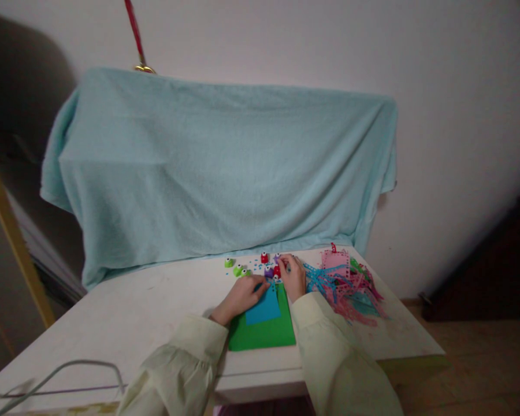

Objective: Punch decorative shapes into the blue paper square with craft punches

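Light's pretty dim tbh. Plain off-white wall (450,144) with a fuzzy pale-blue blanket (225,167) draped in front, right behind a white-topped table (156,300). Brownish floor (442,375) peeks out at right.

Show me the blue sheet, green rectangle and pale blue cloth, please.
Blue sheet (262,312): head view, its lower part.
Green rectangle (262,338): head view, its near strip.
Pale blue cloth (227,164): head view, its middle.
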{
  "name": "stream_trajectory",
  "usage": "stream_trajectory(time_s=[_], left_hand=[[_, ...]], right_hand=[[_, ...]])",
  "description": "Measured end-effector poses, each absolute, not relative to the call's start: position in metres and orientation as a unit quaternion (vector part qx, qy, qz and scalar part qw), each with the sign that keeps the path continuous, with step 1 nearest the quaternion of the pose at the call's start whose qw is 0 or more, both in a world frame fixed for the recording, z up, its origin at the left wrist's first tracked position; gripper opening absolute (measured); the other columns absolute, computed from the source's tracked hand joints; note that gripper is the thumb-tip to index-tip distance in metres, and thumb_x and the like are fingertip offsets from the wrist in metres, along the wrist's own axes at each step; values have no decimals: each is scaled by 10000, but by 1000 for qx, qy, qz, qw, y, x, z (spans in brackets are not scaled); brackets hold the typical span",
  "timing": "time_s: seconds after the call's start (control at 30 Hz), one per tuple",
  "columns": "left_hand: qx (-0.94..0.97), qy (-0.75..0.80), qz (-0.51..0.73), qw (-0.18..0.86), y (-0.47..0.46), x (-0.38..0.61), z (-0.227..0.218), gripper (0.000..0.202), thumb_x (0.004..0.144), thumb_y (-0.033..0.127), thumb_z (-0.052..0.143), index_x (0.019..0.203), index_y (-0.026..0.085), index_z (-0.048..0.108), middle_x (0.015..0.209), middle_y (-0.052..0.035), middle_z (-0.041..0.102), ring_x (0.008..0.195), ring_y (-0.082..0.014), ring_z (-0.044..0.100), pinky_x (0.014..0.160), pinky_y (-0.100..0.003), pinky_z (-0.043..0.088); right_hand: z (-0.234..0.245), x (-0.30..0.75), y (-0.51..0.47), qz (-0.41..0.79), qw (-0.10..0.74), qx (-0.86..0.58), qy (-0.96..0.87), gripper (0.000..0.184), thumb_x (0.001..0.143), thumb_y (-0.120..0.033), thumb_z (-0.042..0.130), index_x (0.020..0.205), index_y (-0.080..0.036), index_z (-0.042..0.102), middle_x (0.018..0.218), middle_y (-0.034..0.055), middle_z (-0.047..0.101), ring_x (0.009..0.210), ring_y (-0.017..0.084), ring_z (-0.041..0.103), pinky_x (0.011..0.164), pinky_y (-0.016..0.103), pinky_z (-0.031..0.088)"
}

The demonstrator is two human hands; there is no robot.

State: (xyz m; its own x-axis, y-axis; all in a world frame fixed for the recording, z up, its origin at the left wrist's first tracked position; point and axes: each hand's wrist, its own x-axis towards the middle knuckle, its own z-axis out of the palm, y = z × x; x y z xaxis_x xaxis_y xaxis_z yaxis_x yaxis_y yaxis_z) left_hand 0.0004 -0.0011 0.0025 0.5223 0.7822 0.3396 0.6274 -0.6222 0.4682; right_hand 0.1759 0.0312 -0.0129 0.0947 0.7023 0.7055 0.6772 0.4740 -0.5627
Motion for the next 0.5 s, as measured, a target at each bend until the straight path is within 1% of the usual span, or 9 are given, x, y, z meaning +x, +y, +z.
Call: stream_trajectory(time_s=[0.23, 0.5], left_hand=[[855, 413, 272, 159, -2, 1, 4, 350, 899, 383, 346, 774, 180, 601, 789, -51, 637, 756, -156, 568, 708, -236, 371], [850, 417, 276, 165, -3, 1, 4, 341, 892, 383, 364, 761, 180, 603, 787, -50, 639, 751, -158, 569, 696, -236, 371]], right_hand=[[-13, 177, 31, 4, 535, -525, -662, 126, 842, -256, 473, 880, -200, 579, 814, 46, 609, 787, 180, 541, 748, 299, 410], [-16, 178, 34, 5, 534, -519, -668, 104, 823, -269, 503, 837, -197, 576, 777, 45, 607, 767, 184, 536, 738, 305, 416]])
